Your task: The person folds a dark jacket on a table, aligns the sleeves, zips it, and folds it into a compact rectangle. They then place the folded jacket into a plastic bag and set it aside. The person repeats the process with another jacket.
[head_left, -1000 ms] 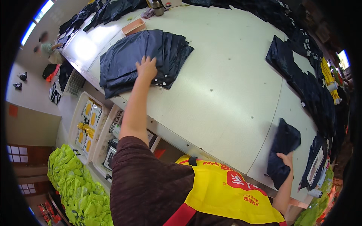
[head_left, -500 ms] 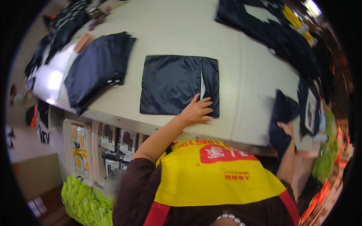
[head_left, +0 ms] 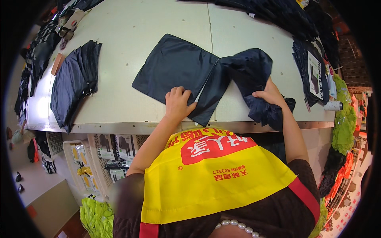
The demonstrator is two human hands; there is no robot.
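Observation:
A flat dark navy fabric pouch [head_left: 174,65] lies tilted on the white table, a narrow pale slit along its right part. My left hand [head_left: 178,102] rests on its near edge, fingers bent but apart, thumb beside the slit. My right hand [head_left: 270,94] is closed round a crumpled dark navy cloth piece [head_left: 250,65]. The far end of this cloth meets the pouch's right corner; whether the two are joined or only overlap, I cannot tell.
Stacked dark pouches [head_left: 75,81] lie at the left beside a brown block [head_left: 57,63]. Dark fabric [head_left: 270,16] spreads along the far right. Another dark pile with a printed card [head_left: 314,75] and a thread spool [head_left: 333,106] sit at the right edge. White baskets [head_left: 81,170] stand below.
My right hand has brought the dark cloth from the right edge in to the pouch. The pouch has turned and now lies slanted, my left hand still on its near edge.

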